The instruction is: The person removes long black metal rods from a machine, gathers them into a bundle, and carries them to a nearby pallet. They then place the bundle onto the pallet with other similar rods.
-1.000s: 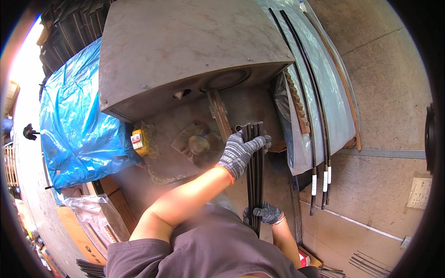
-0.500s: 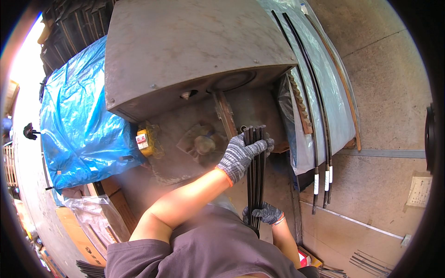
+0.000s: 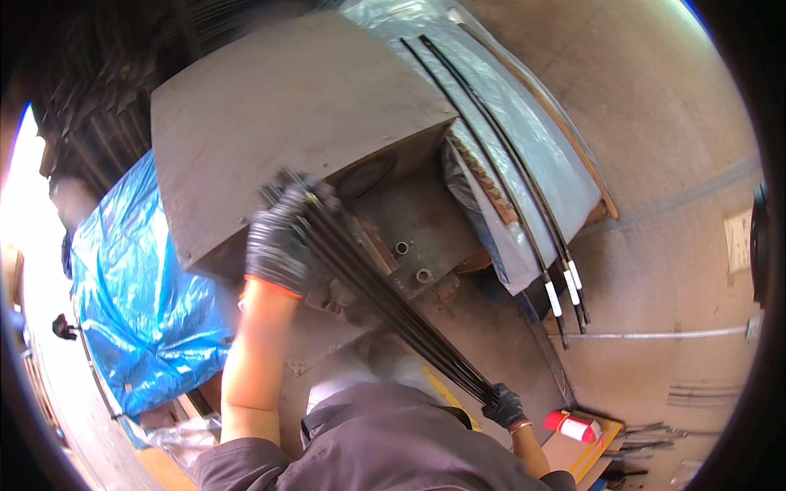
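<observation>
A bundle of several long dark rods [image 3: 385, 299] slants across in front of me, its far ends up to the left and its near ends down to the right. Near the far ends, my left hand [image 3: 282, 233], in a grey knit glove with an orange cuff, is closed round the bundle; motion smears it. Around the other end is wrapped my right hand [image 3: 506, 407], also gloved. The upper part of the bundle passes over the front edge of a large grey metal housing [image 3: 303, 98].
Blue sheeting [image 3: 147, 295] covers a pile at the left. On the right, dark bars with white labels [image 3: 524, 188] rest on plastic-wrapped stock [image 3: 544, 155]. Two short metal tubes [image 3: 423, 277] stand below the housing. A red and white cylinder [image 3: 573, 427] lies at lower right.
My left hand has swung left and up with its end of the rods, and my right hand has shifted right and slightly down. The bundle went from nearly upright to slanted; the view has turned.
</observation>
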Demonstrator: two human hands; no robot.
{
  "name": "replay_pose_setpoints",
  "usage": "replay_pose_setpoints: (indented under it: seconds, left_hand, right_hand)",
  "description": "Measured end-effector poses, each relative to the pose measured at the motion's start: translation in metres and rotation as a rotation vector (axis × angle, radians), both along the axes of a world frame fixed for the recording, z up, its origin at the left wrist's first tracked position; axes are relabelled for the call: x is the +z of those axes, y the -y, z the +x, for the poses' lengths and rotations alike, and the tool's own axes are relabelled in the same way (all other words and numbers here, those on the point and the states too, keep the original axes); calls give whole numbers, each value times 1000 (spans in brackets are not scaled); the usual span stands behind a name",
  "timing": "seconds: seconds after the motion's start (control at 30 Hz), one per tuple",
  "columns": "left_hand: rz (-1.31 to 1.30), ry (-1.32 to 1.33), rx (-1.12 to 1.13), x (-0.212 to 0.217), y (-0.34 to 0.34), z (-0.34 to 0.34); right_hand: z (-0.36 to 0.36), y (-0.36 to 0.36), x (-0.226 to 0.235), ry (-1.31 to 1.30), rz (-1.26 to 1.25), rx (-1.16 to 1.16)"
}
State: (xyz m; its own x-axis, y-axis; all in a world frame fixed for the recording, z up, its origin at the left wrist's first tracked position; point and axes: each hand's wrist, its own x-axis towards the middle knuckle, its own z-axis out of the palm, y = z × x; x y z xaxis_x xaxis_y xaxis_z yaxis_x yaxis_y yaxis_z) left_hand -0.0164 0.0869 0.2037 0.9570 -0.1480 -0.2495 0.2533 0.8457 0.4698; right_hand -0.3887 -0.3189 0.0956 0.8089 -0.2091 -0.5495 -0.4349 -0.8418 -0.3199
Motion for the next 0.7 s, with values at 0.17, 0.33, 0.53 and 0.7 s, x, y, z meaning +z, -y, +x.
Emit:
replay_pose_setpoints:
  seconds: [0.17, 0.33, 0.53, 0.7]
  left_hand:
    - [91, 173, 89, 24, -25, 45]
    - [-63, 273, -182, 56, 38, 25]
    - [99, 38, -383, 24, 142, -67]
    - [475, 122, -289, -50, 133, -141]
  right_hand:
    - [-76, 36, -11, 209, -240, -78]
    - [-11, 74, 24, 400, -331, -104]
    - [128, 148, 57, 515, -278, -244]
    - [251, 194, 49, 415, -232, 37]
